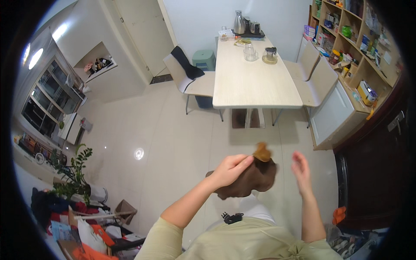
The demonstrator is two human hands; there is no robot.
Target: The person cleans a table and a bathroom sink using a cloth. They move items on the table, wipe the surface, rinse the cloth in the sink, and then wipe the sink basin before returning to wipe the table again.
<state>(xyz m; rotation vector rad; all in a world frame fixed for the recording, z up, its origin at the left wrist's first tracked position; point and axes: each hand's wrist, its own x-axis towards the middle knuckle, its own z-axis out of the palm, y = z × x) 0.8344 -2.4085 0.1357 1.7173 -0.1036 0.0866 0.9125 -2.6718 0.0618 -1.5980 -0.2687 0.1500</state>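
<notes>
My left hand (230,169) grips a limp dark brown item (260,180), which looks like fabric or soft leather and hangs below the fingers. At its upper edge, by my fingertips, an orange-brown piece (262,152) sticks up. Blur hides whether the two are joined. To the right, apart from the brown item, my right hand (301,170) is raised with nothing in it. Its fingers are blurred but look extended. A black plastic buckle (232,218) lies at my waist, against my pale green top (227,240).
Ahead stands a cream table (256,91) with glassware and a metal jug (239,22). Chairs (195,86) flank it. Shelves (352,42) and a dark door (373,175) are on the right. A potted plant (76,169) and piled belongings (91,234) stand at left.
</notes>
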